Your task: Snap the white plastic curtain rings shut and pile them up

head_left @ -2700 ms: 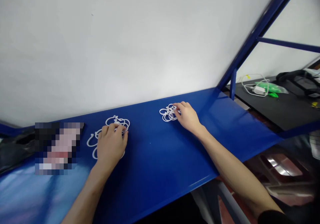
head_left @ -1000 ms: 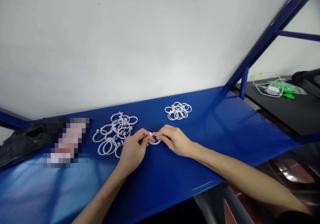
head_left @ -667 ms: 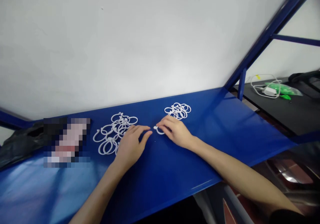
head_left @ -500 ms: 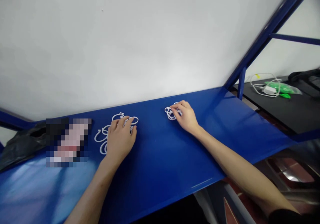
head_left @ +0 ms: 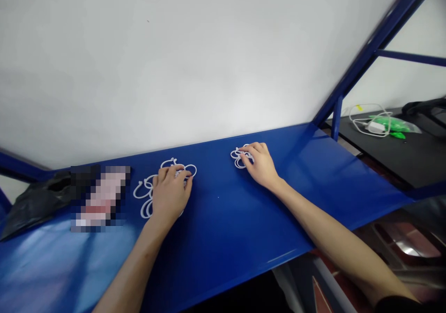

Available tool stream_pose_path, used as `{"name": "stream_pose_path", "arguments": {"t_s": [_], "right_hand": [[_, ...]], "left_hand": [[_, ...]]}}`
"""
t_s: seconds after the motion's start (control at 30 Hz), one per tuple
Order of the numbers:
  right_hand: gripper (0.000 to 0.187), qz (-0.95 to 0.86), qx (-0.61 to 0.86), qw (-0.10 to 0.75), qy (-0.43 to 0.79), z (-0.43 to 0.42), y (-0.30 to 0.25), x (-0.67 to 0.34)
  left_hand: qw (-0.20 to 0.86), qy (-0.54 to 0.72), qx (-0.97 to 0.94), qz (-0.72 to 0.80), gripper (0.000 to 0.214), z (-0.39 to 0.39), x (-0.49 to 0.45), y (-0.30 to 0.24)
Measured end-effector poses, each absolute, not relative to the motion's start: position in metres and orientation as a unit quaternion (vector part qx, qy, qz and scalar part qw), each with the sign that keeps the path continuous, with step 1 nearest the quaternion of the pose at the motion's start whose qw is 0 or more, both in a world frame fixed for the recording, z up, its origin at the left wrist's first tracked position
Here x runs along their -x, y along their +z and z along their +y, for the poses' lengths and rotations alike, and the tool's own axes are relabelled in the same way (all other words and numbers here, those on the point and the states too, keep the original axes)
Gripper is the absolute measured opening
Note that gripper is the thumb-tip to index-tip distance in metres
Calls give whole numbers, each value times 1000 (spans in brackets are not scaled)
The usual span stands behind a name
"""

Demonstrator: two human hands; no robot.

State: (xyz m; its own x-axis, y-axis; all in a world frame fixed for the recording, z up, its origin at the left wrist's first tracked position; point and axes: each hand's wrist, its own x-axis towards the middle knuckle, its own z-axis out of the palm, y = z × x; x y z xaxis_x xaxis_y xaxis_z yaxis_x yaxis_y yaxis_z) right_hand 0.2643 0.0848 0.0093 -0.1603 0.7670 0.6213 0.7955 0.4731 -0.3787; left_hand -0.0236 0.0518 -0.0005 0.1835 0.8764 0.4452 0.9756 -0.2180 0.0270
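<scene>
My left hand (head_left: 169, 193) lies palm down on a loose pile of open white plastic rings (head_left: 144, 194) at the left of the blue shelf (head_left: 223, 220). Its fingers are bent and pressed together on a ring at the pile's far edge. My right hand (head_left: 260, 164) rests on a smaller, tighter pile of white rings (head_left: 237, 157) further right, near the wall. Its fingers are stretched out over that pile, covering most of it, and I see nothing gripped in them.
A blurred-out patch (head_left: 99, 196) and a black bag (head_left: 33, 201) sit at the shelf's left end. A blue slanted post (head_left: 362, 52) rises at the right. Beyond it a black table carries a white cable (head_left: 369, 123) and a green item (head_left: 392, 124).
A second ago both hands held one ring together at mid-shelf. The right hand then carried it to the right pile, and the left hand went back onto the left pile.
</scene>
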Motion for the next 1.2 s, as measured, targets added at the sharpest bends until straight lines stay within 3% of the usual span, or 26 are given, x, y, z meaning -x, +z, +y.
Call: {"name": "stream_pose_path", "arguments": {"t_s": [0.23, 0.4, 0.53, 0.67, 0.77, 0.9, 1.2], "right_hand": [[20, -820, 444, 358, 47, 64, 7, -242], [34, -797, 414, 370, 236, 51, 8, -230], [25, -765, 391, 388, 333, 46, 6, -225], [27, -766, 376, 411, 321, 45, 4, -225], [26, -780, 374, 395, 310, 42, 5, -224], [21, -811, 354, 370, 284, 38, 8, -223], [23, -847, 325, 354, 226, 32, 6, -224]], "left_hand": [[165, -228, 793, -540, 17, 53, 21, -3], [125, -291, 866, -387, 18, 43, 10, 8], [63, -307, 886, -341, 16, 35, 1, 10], [-75, -379, 813, -435, 12, 31, -11, 6], [-227, -406, 693, -551, 21, 31, -17, 2], [-367, -411, 611, -568, 26, 30, -19, 1], [-319, -432, 632, -559, 26, 17, -24, 5]]}}
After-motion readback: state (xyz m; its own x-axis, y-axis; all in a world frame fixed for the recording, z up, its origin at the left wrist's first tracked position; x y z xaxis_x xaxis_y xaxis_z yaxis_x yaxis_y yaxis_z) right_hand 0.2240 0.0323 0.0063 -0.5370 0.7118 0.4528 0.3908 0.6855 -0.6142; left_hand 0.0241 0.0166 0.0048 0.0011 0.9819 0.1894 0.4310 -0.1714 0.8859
